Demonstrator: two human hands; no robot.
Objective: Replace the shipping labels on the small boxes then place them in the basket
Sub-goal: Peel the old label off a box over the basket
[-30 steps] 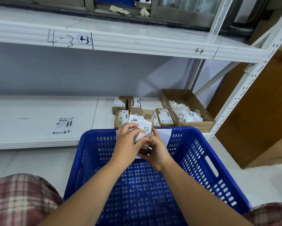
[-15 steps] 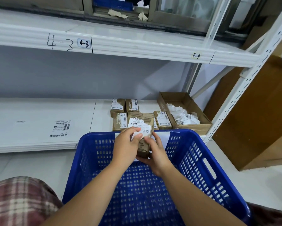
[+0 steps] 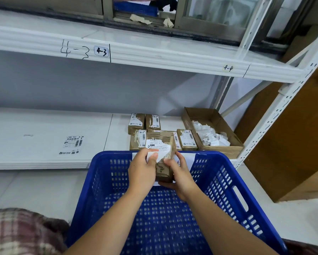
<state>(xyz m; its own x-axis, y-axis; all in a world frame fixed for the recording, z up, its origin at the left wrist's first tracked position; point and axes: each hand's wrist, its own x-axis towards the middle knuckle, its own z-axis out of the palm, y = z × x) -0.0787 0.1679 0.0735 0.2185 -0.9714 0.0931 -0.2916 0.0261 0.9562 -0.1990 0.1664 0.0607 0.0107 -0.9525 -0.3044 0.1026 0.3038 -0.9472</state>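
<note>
1. Since half a second earlier, the white paper label had come further off the small box, its lower corner curled back to a blank underside with more torn brown cardboard bared below.
2. The left hand pinched that lifted corner between thumb and fingers; the right hand gripped the box's right side and bottom edge with curled fingers.
3. This rectangular cardboard box was held upright at centre frame, above the far rim of one blue plastic basket with slotted lattice walls and floor.
4. Behind it on the smooth white shelf lay four more labelled brown boxes in plain sight, two in the back row, plus the edge of a fifth, mostly hidden.
5. Right of centre stood one open cardboard tray holding crumpled white paper scraps, too tangled to count.
6. One flat printed label sheet lay left of centre on the shelf.
7. Plaid fabric filled the lower left corner.
</note>
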